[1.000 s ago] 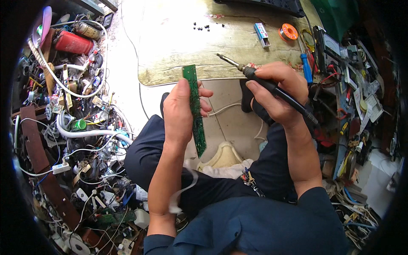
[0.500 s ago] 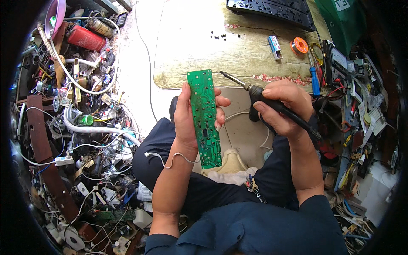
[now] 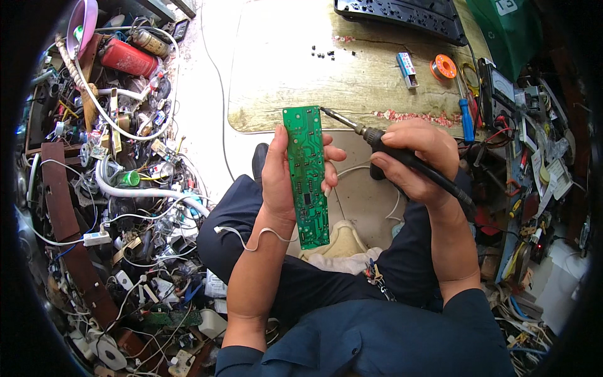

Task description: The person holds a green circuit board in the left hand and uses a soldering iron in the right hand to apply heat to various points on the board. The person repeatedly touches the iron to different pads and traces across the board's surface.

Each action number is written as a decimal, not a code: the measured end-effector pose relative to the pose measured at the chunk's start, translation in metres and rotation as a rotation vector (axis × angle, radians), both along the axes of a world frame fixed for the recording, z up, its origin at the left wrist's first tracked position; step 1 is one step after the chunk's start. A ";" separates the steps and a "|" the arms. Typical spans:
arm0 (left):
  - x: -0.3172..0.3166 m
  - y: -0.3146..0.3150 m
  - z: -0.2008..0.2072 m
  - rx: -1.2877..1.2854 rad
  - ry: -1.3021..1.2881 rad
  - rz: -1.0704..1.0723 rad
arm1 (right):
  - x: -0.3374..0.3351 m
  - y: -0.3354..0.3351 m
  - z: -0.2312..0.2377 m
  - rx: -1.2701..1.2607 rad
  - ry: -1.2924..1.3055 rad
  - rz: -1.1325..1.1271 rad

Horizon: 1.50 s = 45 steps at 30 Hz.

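My left hand grips a long green circuit board by its sides, held lengthwise over my lap. Its thumb lies along the left edge, and the fingertips come round the right edge. A thin white cable with a small plug hangs from the board across my left forearm. In my right hand is a black-handled soldering iron, pointing up and left. The iron's tip is at the board's top right corner; whether it touches, I cannot tell.
On the wooden table lie small black parts, a small box, an orange solder spool, a blue screwdriver and a black panel. Piled parts and cables crowd the left; more clutter and a meter stand right.
The circuit board has shifted slightly to the right and tilted a little. The iron's tip has moved slightly left and down, closing the gap to the board's top right corner.
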<state>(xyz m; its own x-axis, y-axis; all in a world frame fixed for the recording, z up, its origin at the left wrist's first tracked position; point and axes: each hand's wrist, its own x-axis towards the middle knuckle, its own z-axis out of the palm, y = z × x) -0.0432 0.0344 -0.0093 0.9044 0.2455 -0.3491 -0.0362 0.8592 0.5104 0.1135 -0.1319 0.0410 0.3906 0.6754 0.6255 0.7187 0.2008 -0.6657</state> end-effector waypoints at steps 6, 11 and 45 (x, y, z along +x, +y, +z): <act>-0.002 0.000 -0.001 0.009 -0.008 -0.007 | -0.001 0.002 -0.001 0.005 0.009 0.007; -0.002 0.000 -0.001 0.025 -0.010 -0.005 | 0.000 0.002 -0.002 0.004 0.010 0.019; -0.002 0.002 0.007 0.164 0.097 0.019 | -0.001 -0.004 0.003 -0.012 -0.104 -0.078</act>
<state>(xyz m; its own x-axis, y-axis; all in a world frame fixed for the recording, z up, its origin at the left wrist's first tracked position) -0.0451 0.0368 -0.0028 0.8629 0.3232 -0.3884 0.0044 0.7638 0.6454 0.1121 -0.1364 0.0436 0.3761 0.6528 0.6576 0.7969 0.1341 -0.5890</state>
